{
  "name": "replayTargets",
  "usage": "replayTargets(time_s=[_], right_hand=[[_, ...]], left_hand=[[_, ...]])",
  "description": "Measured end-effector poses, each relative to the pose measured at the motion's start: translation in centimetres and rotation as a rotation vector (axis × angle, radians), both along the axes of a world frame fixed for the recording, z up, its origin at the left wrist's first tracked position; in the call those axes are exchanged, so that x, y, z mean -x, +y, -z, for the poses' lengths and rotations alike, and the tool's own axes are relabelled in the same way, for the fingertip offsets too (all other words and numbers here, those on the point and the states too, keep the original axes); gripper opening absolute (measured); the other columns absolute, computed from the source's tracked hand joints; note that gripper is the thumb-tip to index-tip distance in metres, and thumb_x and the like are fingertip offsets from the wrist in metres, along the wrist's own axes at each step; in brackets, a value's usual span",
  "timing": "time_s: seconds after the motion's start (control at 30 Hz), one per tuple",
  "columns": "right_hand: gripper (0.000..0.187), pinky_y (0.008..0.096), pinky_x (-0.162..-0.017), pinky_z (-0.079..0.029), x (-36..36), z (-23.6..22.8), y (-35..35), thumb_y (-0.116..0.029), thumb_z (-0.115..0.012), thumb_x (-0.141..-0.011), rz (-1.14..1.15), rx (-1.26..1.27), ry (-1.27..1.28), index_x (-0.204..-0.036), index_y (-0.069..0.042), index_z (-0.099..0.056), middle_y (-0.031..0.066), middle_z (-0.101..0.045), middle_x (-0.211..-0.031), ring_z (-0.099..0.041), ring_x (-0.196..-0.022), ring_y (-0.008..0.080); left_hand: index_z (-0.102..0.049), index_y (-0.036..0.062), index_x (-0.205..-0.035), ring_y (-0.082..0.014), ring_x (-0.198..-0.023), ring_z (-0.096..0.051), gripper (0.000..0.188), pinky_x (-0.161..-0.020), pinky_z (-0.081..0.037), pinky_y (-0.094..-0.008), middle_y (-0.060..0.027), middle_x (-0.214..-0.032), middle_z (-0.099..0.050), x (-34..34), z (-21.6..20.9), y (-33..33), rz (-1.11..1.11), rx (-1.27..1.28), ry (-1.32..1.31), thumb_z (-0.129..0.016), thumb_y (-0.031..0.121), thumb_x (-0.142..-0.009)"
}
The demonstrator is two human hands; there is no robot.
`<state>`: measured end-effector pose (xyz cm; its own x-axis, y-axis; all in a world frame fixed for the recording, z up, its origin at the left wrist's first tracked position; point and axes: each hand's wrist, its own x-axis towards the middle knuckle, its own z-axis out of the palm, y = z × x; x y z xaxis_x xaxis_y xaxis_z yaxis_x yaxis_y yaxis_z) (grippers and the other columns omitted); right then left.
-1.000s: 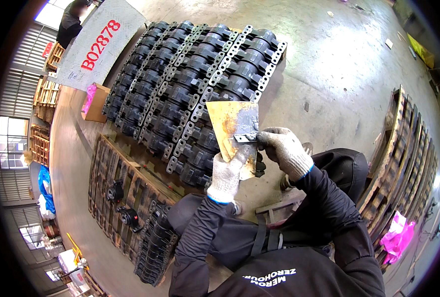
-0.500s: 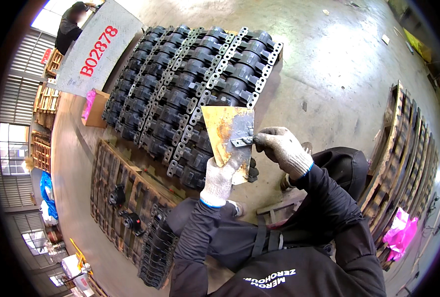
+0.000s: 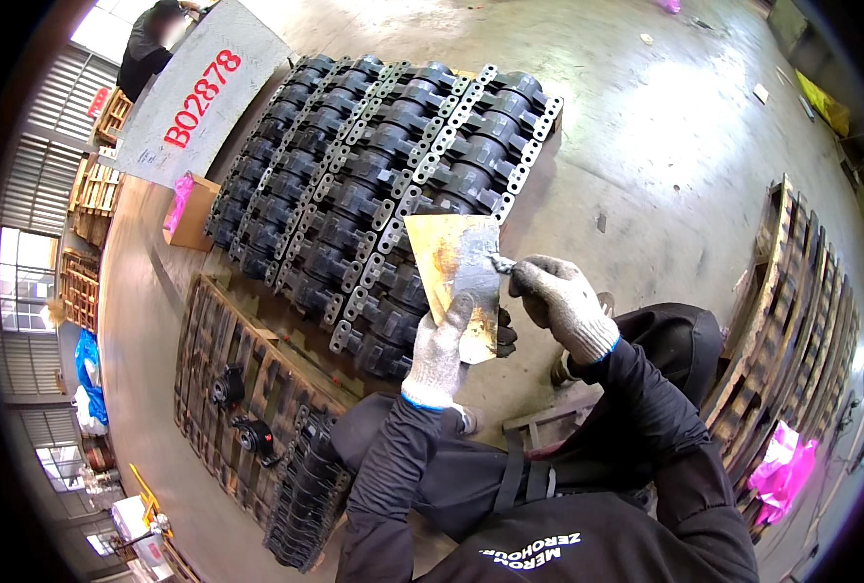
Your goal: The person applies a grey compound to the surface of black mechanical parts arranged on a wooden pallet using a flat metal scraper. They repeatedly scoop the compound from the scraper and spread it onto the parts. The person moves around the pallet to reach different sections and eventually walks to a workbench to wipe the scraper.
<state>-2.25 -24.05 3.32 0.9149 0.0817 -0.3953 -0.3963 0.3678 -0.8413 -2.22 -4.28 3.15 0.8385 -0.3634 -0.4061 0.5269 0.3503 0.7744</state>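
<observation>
The right hand (image 3: 555, 303) is closed, pinching a dark piece (image 3: 501, 264) at the right edge of the plate (image 3: 463, 255); the left hand (image 3: 438, 355) grips its lower end, in front of the rollers (image 3: 359, 185). A slack thumb could let it tip.

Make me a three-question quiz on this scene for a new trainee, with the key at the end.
1. Which hand grips the yellowish, grey-smeared plate: the left hand or the right hand?
2. True or false: the right hand is bare.
3. Fill in: at the left, pink plastic shows in a ____ box.

Key: 1. The left hand. 2. False; it is gloved. 3. Cardboard.
</observation>
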Motion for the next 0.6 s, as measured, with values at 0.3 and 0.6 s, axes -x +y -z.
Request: replayTargets(time_s=[0.3, 0.6], right_hand=[[0.036, 0.0247, -0.050, -0.036, 1.0, -2.2, -2.8, -0.032, -0.054, -0.103, 0.207, 0.112, -0.067, -0.093, 0.001, -0.063, -0.0001, -0.050, -0.063, -0.044, -0.053, 0.0087], [0.021, 0.0223, -0.056, -0.045, 6.9, -7.1, -22.0, -0.015, -0.059, -0.102, 0.641, 0.734, -0.336, -0.104, 0.001, -0.074, -0.0001, -0.063, -0.070, -0.055, -0.060, 0.0066]], left_hand=[[-0.063, -0.0074, -0.109, -0.0202, -0.073, -0.069, 0.041, -0.066, -0.057, -0.0324, -0.0108, -0.088, -0.069, -1.2, 1.8, 0.7, -0.255, -0.218, -0.129, -0.063, 0.032, -0.100], [-0.057, -0.0045, -0.114, -0.0237, -0.070, -0.069, 0.051, -0.062, -0.058, -0.0370, -0.0141, -0.085, -0.068, -0.3, 0.5, 0.6, -0.231, -0.202, -0.111, -0.062, 0.044, -0.098]])
